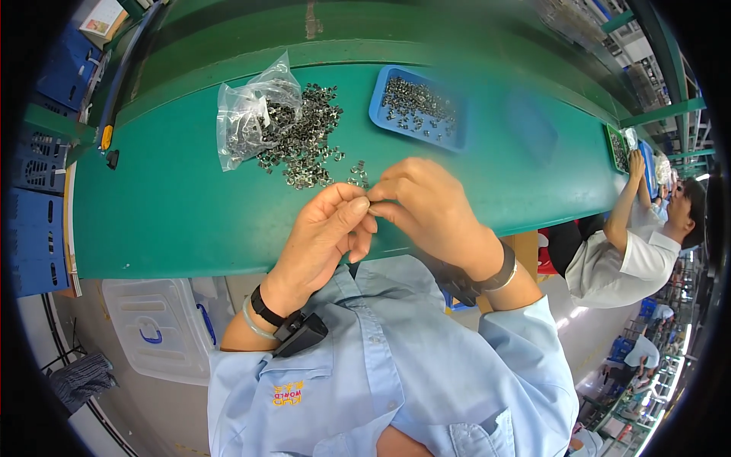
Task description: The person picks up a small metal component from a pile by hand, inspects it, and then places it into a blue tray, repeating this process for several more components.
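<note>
- The left hand is in a pinch, thumb against forefinger, its other fingers curled loosely below.
- The right hand is in a pinch too, its fingertips meeting those of the left hand.
- Between the meeting fingertips sits what looks like a tiny dark piece, mostly hidden, so its shape cannot be told.
- Just beyond the fingertips, a few loose dark-and-silver metal pieces lie on the smooth green tabletop.
- Farther beyond the left hand is a heap of small dark-and-silver metal pieces, touching a crumpled clear plastic bag on its left.
- Beyond the right hand is a shallow blue plastic tray with similar pieces scattered inside.
- The step in hand appears to be close fingertip handling of one piece with both hands.
- As a judgement, the next move calls for a light, steady pinch and small finger motions.
</note>
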A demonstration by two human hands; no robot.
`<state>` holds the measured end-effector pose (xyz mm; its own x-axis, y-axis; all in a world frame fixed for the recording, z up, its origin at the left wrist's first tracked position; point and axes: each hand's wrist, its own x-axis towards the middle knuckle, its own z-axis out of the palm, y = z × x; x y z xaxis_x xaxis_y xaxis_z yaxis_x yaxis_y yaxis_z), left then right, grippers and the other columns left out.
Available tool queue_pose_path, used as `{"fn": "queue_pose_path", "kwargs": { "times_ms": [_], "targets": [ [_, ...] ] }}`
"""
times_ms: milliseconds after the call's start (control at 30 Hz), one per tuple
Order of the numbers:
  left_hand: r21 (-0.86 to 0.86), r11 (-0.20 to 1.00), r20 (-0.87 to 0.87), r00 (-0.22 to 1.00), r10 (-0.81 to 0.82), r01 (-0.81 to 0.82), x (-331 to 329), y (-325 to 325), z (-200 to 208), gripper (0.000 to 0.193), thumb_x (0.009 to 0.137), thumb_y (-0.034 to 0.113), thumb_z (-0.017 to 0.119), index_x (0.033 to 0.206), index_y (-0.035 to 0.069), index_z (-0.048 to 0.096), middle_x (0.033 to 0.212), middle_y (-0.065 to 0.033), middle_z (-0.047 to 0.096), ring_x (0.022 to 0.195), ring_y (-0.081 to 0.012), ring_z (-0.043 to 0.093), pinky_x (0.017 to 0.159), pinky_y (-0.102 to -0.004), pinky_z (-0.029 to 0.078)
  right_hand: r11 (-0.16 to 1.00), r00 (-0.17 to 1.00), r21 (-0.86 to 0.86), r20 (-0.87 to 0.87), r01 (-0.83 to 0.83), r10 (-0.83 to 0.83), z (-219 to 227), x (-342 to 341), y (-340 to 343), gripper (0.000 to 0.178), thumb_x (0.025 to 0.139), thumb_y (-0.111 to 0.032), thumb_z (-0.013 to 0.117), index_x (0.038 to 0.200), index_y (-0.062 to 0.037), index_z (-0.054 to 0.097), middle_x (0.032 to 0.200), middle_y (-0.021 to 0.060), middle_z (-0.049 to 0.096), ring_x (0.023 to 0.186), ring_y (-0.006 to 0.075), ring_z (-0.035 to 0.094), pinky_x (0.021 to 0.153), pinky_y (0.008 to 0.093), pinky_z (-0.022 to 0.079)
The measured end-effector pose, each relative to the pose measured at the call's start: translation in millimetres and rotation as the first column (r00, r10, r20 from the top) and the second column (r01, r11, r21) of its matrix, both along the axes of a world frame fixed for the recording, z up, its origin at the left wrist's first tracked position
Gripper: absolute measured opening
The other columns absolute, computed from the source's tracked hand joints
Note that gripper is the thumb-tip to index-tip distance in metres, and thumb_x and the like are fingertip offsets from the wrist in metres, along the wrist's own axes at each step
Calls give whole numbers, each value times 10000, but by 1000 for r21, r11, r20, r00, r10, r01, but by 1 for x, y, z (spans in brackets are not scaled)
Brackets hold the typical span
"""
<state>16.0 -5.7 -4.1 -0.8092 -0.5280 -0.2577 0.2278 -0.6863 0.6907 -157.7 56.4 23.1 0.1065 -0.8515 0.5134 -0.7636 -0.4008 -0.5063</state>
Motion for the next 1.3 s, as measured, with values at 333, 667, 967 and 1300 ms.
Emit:
{"fn": "queue_pose_path", "kwargs": {
  "times_ms": [333, 667, 967, 1300],
  "targets": [
    [35, 999, -61, 998, -17, 19, 5, 9, 2, 173, 941, 208, 551, 981, 40, 552, 763, -49, 601, 569, -103, 532, 475, -228, 392, 998, 982, -26, 183, 49, -44, -6, 13, 17, 236, 696, -57, 737, 890, -77, 606, 844, 53, 602, 756, 239, 578, 632, 333, 463],
    [29, 999, -22, 999, -24, 25, 10, 8, -1, 188, 927, 208, 573, 998, 35, 556, 773, -51, 611, 568, -94, 536, 482, -222, 406, 995, 994, -17, 55, 96, -95, -6, 19, 20, 229, 706, -73, 733, 896, -89, 606, 850, 41, 604, 771, 230, 565, 665, 334, 441],
    [-2, 1000, 2, 1000, 1, -1, 8, 6, -2, 176, 923, 188, 574, 1000, 30, 559, 789, -56, 625, 569, -87, 537, 473, -216, 399, 993, 992, 15, 42, 119, -119, -7, 22, 19, 248, 705, -79, 732, 919, -93, 606, 876, 49, 595, 812, 240, 557, 698, 346, 436],
    [9, 1000, 14, 1000, 4, -4, 12, 2, -7, 189, 919, 188, 579, 1016, 26, 565, 796, -62, 629, 568, -87, 536, 469, -214, 398, 993, 988, 65, 117, 96, -103, -12, 24, 16, 270, 704, -73, 732, 936, -97, 595, 889, 56, 592, 819, 247, 548, 709, 347, 430]
  ]
}}
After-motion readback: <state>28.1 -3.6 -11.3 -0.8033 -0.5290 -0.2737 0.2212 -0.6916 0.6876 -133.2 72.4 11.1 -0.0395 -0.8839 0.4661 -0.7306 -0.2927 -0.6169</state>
